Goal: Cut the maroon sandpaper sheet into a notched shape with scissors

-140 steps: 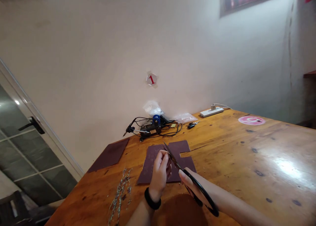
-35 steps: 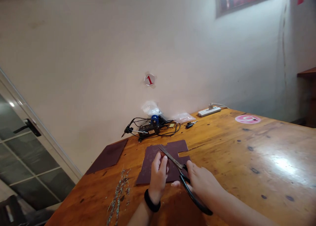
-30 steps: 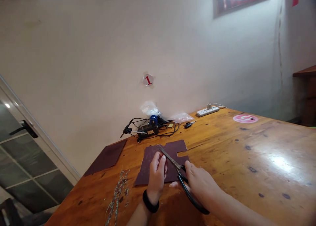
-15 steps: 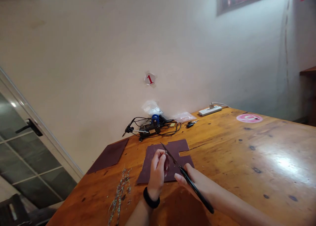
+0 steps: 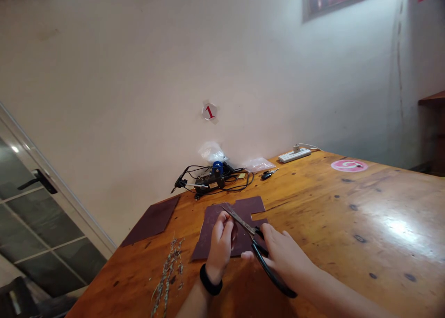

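Observation:
My right hand (image 5: 285,249) grips a pair of scissors (image 5: 273,275) with black handles and long, worn-looking metal blades. The blades point up and left, passing close by the fingertips of my left hand (image 5: 221,238). Those left fingers are pinched together; whatever they hold is too small or hidden to name. Both hands are above a dark maroon sheet (image 5: 203,244) with a notch cut in its right side. Left of my left wrist, which wears a black band, lies a scatter of small thin greyish pieces (image 5: 167,274) on the wooden table.
Another maroon sheet (image 5: 153,221) lies at the table's left edge. By the wall sit a tangle of black cables with a dark device (image 5: 210,182), clear plastic bags (image 5: 257,164), keys (image 5: 267,175) and a white power strip (image 5: 295,155). A round pink sticker (image 5: 349,165) is farther right.
The scissors have turned from nearly edge-on to flatter, with the handle loops now spread, and the blade tips are lower. My left hand has stayed almost in place, still pinched.

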The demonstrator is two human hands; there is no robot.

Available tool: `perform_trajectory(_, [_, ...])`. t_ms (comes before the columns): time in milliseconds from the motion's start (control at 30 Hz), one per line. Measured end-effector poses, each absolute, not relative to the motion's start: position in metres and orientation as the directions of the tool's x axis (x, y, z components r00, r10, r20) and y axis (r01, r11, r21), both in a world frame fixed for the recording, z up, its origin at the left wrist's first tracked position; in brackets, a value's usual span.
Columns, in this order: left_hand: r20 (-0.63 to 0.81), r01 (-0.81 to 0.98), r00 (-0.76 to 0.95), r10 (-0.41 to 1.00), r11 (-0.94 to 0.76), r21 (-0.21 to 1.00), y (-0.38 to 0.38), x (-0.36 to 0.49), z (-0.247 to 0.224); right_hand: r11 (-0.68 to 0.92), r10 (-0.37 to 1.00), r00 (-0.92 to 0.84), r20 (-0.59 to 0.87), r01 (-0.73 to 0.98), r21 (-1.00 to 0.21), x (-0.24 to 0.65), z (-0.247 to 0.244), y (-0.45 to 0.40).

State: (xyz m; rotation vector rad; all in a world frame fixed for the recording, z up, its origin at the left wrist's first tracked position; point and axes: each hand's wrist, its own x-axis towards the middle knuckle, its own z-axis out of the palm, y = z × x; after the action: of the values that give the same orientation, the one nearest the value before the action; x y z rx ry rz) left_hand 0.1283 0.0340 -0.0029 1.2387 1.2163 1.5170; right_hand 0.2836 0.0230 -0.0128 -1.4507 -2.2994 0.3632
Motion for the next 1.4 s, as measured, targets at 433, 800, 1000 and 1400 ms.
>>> perform_trajectory(433, [0.217,-0.045,-0.133,0.967,-0.225,0.973,0.034,0.128,-0.005,0.432,0.898,-0.349,0.268,0.819,-0.378,0.287,-0.013,0.025])
perform_trajectory(800, [0.211,-0.06,-0.172,0.962,-0.224,0.973,0.03,0.134,0.002,0.398,0.916,-0.329,0.23,0.819,-0.413,0.288,-0.008,0.025])
perform_trajectory(1000, [0.178,-0.077,-0.201,0.963,-0.197,0.977,0.027,0.136,0.003,0.389,0.92,-0.32,0.226,0.816,-0.428,0.288,-0.006,0.022])
perform_trajectory(1400, [0.203,-0.004,-0.139,0.969,-0.206,0.979,0.026,0.134,0.003,0.326,0.938,-0.332,0.105,0.731,-0.6,0.288,-0.005,0.022])
